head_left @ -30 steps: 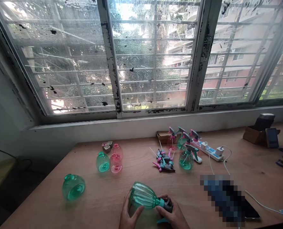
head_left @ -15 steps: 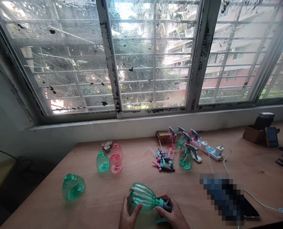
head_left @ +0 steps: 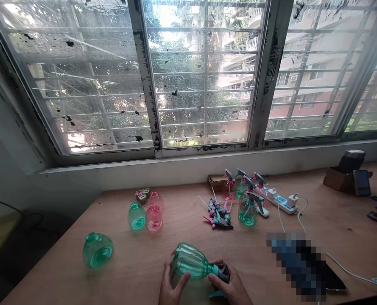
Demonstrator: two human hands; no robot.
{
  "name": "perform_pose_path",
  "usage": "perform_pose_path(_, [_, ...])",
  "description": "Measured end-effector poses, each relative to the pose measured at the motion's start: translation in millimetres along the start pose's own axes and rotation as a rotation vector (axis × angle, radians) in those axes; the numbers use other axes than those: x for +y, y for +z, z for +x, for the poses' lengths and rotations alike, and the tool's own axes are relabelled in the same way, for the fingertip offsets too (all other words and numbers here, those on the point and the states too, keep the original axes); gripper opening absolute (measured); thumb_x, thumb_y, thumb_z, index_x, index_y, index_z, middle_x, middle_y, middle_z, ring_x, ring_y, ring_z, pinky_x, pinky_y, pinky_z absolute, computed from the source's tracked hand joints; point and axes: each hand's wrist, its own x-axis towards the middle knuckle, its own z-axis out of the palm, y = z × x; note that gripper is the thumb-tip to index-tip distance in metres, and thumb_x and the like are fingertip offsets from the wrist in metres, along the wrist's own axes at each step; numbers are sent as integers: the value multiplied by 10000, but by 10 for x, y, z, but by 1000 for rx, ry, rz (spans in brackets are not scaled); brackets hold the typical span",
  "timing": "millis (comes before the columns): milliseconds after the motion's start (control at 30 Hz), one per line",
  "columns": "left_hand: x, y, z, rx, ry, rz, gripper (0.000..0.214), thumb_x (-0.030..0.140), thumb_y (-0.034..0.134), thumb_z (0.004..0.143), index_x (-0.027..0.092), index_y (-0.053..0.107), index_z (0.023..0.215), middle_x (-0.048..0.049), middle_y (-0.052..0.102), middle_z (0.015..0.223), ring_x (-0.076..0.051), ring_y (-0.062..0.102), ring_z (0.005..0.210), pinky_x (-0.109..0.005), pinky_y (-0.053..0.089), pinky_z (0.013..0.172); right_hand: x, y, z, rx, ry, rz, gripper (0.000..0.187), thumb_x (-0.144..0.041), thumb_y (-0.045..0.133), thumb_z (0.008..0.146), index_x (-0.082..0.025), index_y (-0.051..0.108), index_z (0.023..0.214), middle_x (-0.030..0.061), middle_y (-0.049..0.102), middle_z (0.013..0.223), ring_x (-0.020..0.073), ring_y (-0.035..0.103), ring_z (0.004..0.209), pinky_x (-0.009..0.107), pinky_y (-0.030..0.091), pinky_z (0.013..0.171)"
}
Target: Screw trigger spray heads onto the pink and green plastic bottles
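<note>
A clear green spray bottle lies on its side between my hands, its neck pointing right. My left hand is closed round the bottle's base, thumb along the near side. At the neck, my right hand grips the dark grey and teal spray head; part of the trigger shows below the fingers. Left of my hands sits a capless green bottle. Farther back stand another green bottle and two pink bottles. Loose spray heads lie in a pile beyond the held bottle.
Several bottles with spray heads fitted, one a green bottle, stand at the back right. Behind them lies a white power strip with cables. A phone rests at the right, and a cardboard box stands near the window.
Hardly anything differs. Both hands keep their hold on the green spray bottle, and my right hand has shifted very slightly at the spray head.
</note>
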Motion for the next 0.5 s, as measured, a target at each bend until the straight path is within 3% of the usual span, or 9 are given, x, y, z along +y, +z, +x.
perform_pose_path(133, [-33,-62,27,-105,63,76,690,349,767,720,241,485,1340,-116,450,1494,-336,426,1368,-459,335,1153,54,-11,20,20,17,59,457,-550,765,740,-160,614,924,3,621,638,196,611,556,292,498,535])
perform_pose_path(267, [-68,-18,2,-34,67,89,734,398,788,682,217,487,1326,-127,492,1457,-349,442,1350,-480,280,1176,28,-6,8,-11,9,45,422,-521,768,752,-160,617,910,12,628,680,191,609,586,288,504,552])
perform_pose_path(367, [-93,21,-7,26,24,-11,709,471,733,722,207,468,1324,-141,526,1423,-345,488,1314,-479,325,1151,-7,2,-7,-26,-16,13,399,-496,780,749,-162,631,908,8,625,711,180,598,606,274,499,555])
perform_pose_path(500, [-94,-22,20,-25,12,10,673,414,759,718,216,499,1306,-131,512,1445,-337,488,1321,-445,377,1126,15,-10,-2,-6,-10,24,407,-492,780,753,-158,626,928,4,627,690,175,604,586,268,489,551])
